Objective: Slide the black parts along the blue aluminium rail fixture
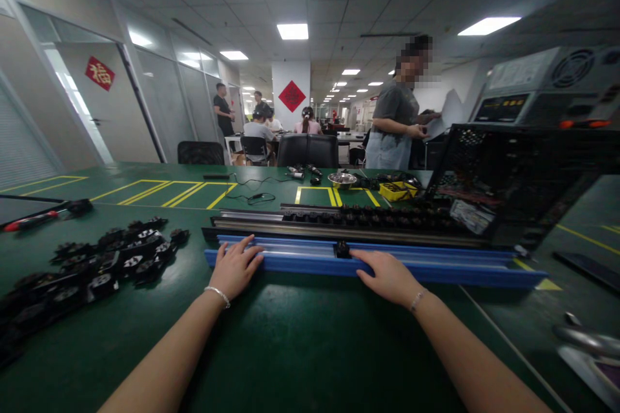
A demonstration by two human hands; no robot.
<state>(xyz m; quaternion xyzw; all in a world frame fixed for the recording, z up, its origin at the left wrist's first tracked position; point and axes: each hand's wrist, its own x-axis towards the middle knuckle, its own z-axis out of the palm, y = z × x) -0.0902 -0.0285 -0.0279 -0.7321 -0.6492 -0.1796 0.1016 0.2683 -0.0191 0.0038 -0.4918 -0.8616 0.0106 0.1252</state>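
A long blue channel-shaped rail (295,262) lies across the green table in front of me. My left hand (236,264) rests on the rail's left part, its fingers spread and holding nothing. Inside the channel, near the middle, sits a small black part (342,249). The extended index finger of my right hand (387,274) reaches to the right side of this part and seems to touch it. That hand's thumb is apart, near the rail's front edge; its other fingers are partly hidden.
Behind the blue rail lie dark rails (271,224) with a row of black parts (387,216). Black wheel-like parts (106,264) are heaped at left. An open computer case (527,187) stands at right. A yellow basket (398,191) and metal bowl (341,180) sit behind. A person (394,116) stands beyond.
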